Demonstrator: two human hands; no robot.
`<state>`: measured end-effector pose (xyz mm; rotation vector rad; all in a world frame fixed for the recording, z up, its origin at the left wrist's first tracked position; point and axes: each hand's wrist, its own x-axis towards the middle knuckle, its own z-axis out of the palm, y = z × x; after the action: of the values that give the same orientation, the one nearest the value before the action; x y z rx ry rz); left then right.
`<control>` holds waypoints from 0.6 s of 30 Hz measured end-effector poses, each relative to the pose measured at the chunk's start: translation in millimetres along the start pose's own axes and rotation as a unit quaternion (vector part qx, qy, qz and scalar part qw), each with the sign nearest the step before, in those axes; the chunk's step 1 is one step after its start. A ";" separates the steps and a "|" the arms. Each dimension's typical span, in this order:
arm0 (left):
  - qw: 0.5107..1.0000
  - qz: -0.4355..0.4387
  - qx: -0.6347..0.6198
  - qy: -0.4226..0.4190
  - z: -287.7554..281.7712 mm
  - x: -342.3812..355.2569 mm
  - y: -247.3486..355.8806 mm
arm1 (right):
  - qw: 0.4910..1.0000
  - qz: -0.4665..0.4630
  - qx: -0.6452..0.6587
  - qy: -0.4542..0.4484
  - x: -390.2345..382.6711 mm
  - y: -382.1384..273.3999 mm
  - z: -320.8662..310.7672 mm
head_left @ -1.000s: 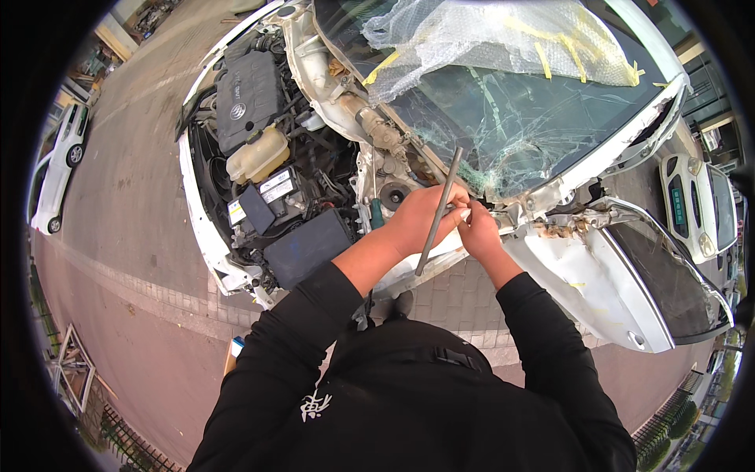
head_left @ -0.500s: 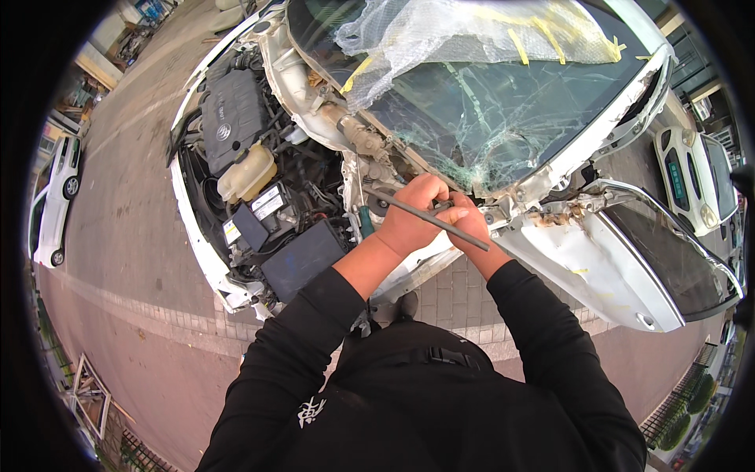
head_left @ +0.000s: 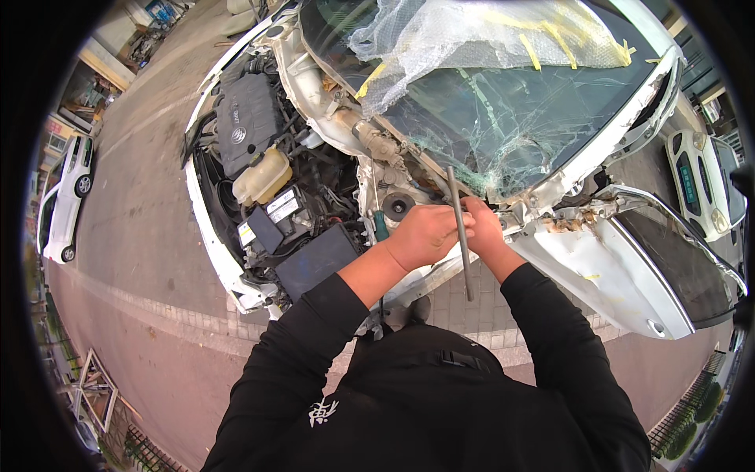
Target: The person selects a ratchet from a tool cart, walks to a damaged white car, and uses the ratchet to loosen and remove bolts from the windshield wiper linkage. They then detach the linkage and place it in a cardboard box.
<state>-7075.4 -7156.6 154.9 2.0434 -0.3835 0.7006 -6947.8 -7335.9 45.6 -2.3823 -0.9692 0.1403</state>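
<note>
A long grey metal rod runs nearly straight toward me over the front corner of the damaged white car, between my hands. My left hand is closed, its fingers at the middle of the rod. Just right of it, my right hand has curled fingers; what they hold is hidden behind the rod and the knuckles. Beyond both hands lies the bent, rusty metal at the base of the shattered windscreen. A tool with a dark green handle sits at the fender edge, left of my left wrist.
The uncovered engine bay is on the left, with a yellowed plastic tank and a dark box. To the right, a dented door hangs open. Bubble wrap is taped on the windscreen. Other cars stand on both sides.
The rod has swung clockwise, from lying slantwise across my hands to pointing nearly straight at me. My hands stay close together at the same corner; the view has shifted slightly.
</note>
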 end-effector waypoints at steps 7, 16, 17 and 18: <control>0.986 -0.077 0.141 0.040 9.8 17.3 5.8 | 0.991 0.048 -0.114 -0.054 9.2 -19.4 -5.1; 0.994 -0.082 -0.040 -0.063 -4.9 3.9 25.9 | 0.972 -0.055 -0.144 -0.179 35.6 -22.0 -38.6; 0.996 -0.059 -0.041 -0.059 -4.0 1.9 25.1 | 0.980 -0.045 -0.102 -0.167 38.8 -19.0 -39.2; 0.997 -0.035 -0.043 -0.061 -2.0 0.0 23.9 | 0.979 -0.063 -0.092 -0.169 41.9 -15.5 -39.5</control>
<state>-7088.4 -7167.7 171.8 2.0124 -0.4029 0.5102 -6914.9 -7316.9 91.5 -2.5039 -1.3381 0.4364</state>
